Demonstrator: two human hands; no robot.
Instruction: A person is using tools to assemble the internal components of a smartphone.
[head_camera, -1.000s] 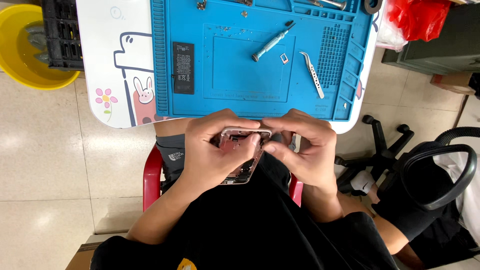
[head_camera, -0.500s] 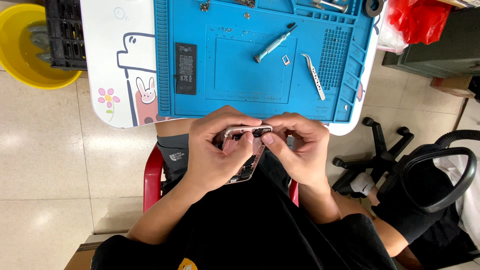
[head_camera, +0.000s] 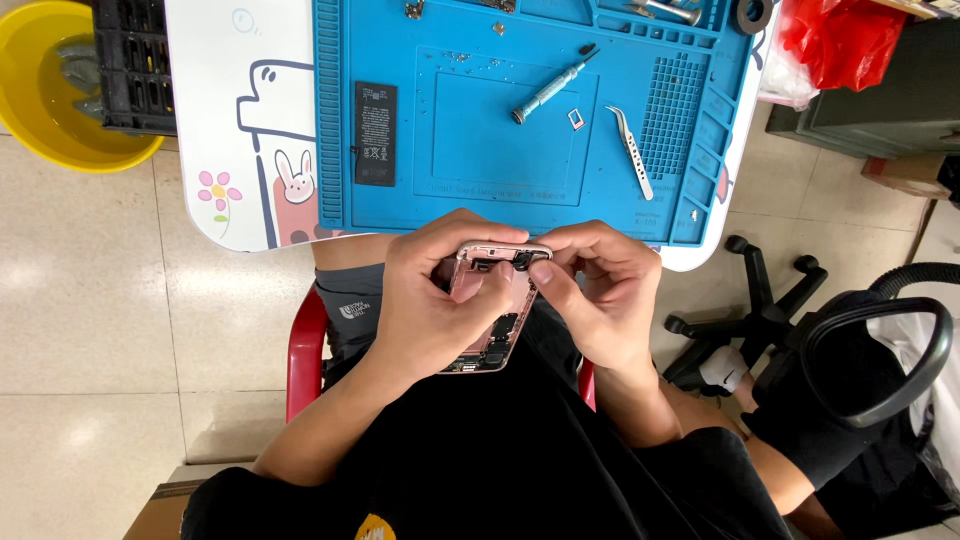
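The left hand (head_camera: 440, 300) cradles an opened phone (head_camera: 492, 310) over the lap, just below the near edge of the tabletop (head_camera: 250, 150), its grip wrapped around the pink frame from the left side with the thumb lying across the exposed inside. The phone's long axis runs from its top edge, nearest the tabletop, down and slightly left toward the body, so the bare interior faces up at the camera. The right hand (head_camera: 595, 295) comes in from the right and is the one nearer the working spot: its grip is narrow, thumb and forefinger pinched close at a small dark part (head_camera: 522, 261) at the phone's top right corner (whether the tips actually clamp that part or only press on it cannot be told from here). So the part lies right at the fingertips of the right hand, up and to the right of the left palm, with both hands touching the phone. On the blue mat (head_camera: 700, 160) above, well apart from the hands, lie a black battery (head_camera: 376, 133) at left, a screwdriver (head_camera: 552, 86) set diagonally at centre, and tweezers (head_camera: 631, 151) to its right.
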